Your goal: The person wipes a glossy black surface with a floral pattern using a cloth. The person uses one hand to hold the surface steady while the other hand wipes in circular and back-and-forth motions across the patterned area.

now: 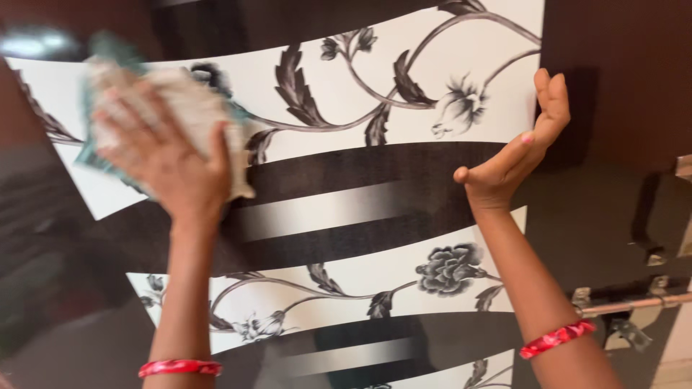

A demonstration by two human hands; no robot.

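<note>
A: Left hand [169, 155], upper left of view. Fingers spread, palm pressed flat onto a crumpled pale cloth with teal edging [184, 101]. Cloth is blurred, bunched under the palm, its edges sticking out past the fingers above and to the right.

B: And what is the cloth against?

A: A glossy door panel printed with white and dark brown bands and grey flower-and-vine drawings [375, 209]. Cloth sits on the top white band, near the panel's left edge, touching it. Surface is shiny; a pale streak of reflected light runs across the middle dark band.

B: Right hand?

A: Right hand [515, 151] is open, fingers straight and close together, thumb out. It rests edge-on at the panel's right border, beside a grey flower bud. Holds nothing.

B: Anything on the wrists?

A: A red patterned bangle [180, 368] on the left wrist, a matching red bangle [557, 339] on the right.

B: Surroundings?

A: Plain dark brown door surface to the right, with a metal sliding bolt [634, 305] low on that side.
</note>
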